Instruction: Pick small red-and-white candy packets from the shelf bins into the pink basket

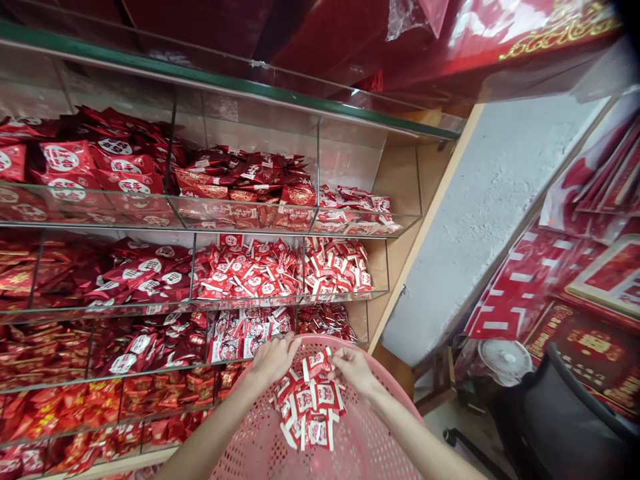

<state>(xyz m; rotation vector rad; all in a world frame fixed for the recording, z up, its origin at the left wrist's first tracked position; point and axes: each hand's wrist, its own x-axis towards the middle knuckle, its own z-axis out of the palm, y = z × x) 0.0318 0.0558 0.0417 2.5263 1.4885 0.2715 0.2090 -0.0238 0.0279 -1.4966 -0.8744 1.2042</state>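
Observation:
A pink perforated plastic basket (390, 440) is in front of me at the bottom of the view. My left hand (273, 360) is closed over its far rim, on the left side. Inside lies a small heap of red and white wrapped packets (305, 403), looking like sweets. My right hand (354, 370) pinches one small red and white packet (317, 361) by its right edge, just above the heap. What the packets contain is hidden by their wrappers.
Glass-fronted shelves (245, 303) hold several compartments of red packets. A wooden side panel (400, 287) and a white wall (465, 200) stand to the right. Further right are a black chair (565, 413), a white fan (505, 360) and red printed goods (595, 340).

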